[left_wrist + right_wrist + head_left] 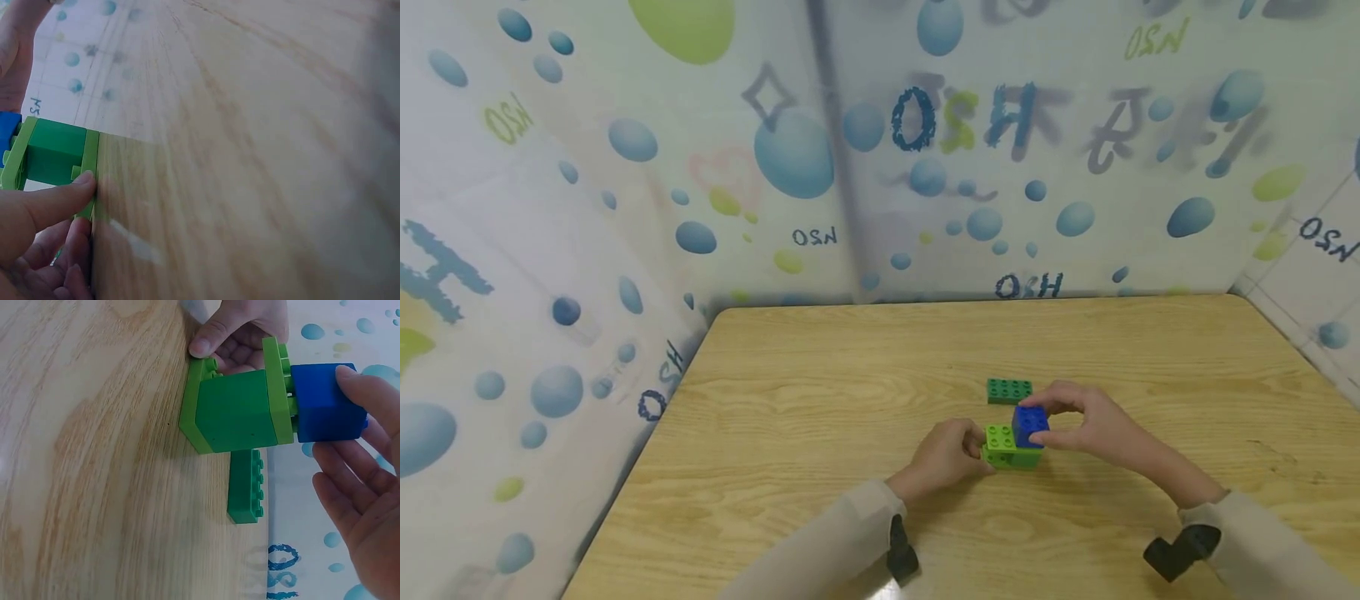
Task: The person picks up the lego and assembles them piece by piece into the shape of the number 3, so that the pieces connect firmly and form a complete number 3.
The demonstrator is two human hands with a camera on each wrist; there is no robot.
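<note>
A stack of blocks stands on the table: a light green plate at the bottom, a darker green block (234,412) on it, and a light green plate (999,437) on top. The left hand (949,457) pinches the bottom plate's left end between thumb and fingers, its thumb (69,197) on the plate's edge. A blue block (1030,426) sits at the right end of the top plate, some studs showing between them in the right wrist view. The right hand (1093,425) holds the blue block between thumb and fingers.
A separate dark green block (1009,391) with several studs lies just behind the stack. The wooden table (820,375) reaches back to a wall covering (880,208) with blue and green spots.
</note>
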